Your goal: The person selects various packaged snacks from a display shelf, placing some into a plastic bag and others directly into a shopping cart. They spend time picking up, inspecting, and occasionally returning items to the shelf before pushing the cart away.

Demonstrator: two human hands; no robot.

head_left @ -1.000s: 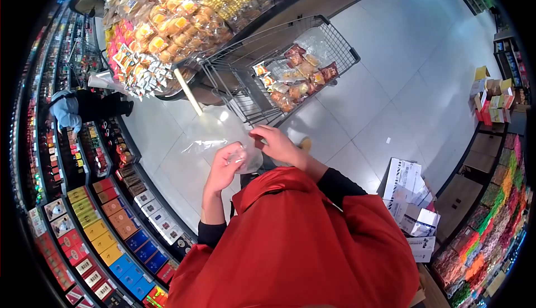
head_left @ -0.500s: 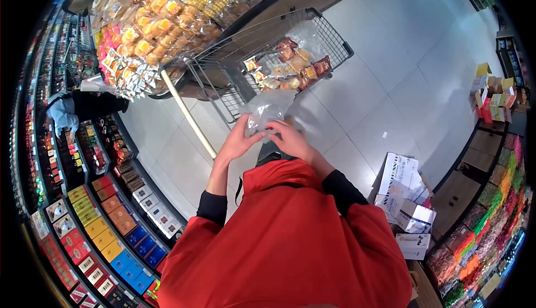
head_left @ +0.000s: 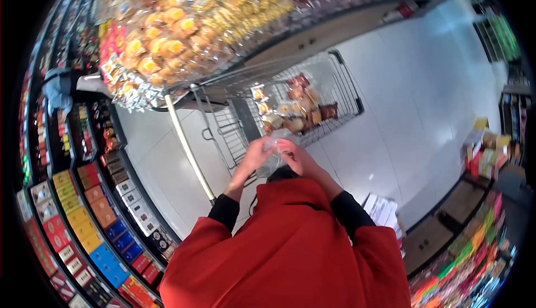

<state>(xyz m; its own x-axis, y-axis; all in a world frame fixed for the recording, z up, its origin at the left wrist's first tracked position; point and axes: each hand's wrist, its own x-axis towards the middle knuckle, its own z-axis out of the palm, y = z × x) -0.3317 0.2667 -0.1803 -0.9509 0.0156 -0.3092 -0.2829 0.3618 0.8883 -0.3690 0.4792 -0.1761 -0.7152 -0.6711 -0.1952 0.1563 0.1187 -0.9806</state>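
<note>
A clear plastic bag point(head_left: 270, 168) is held close in front of my body, its top bunched between both hands. My left hand point(head_left: 255, 156) pinches it from the left side. From the right, my right hand point(head_left: 301, 160) has bent fingers closed on the bag's upper part, close to the left fingertips. Just beyond the hands stands a wire shopping cart point(head_left: 353, 102). Wrapped snacks and small packaged pastries point(head_left: 304, 107) lie in it, some in clear plastic. Whether the bag holds anything is hidden by my hands and blur.
A display heaped with wrapped breads point(head_left: 167, 46) borders the cart's far side. A pale pole point(head_left: 188, 146) slants at the left. Shelves of colored boxes point(head_left: 89, 230) line the left, where a person in blue point(head_left: 58, 93) bends. Cartons point(head_left: 382, 212) and candy bins point(head_left: 463, 258) stand right.
My view has turned, so the cart and bread display sit lower in the picture. The bag hangs lower between my hands, and my fingers have come closer together around its top.
</note>
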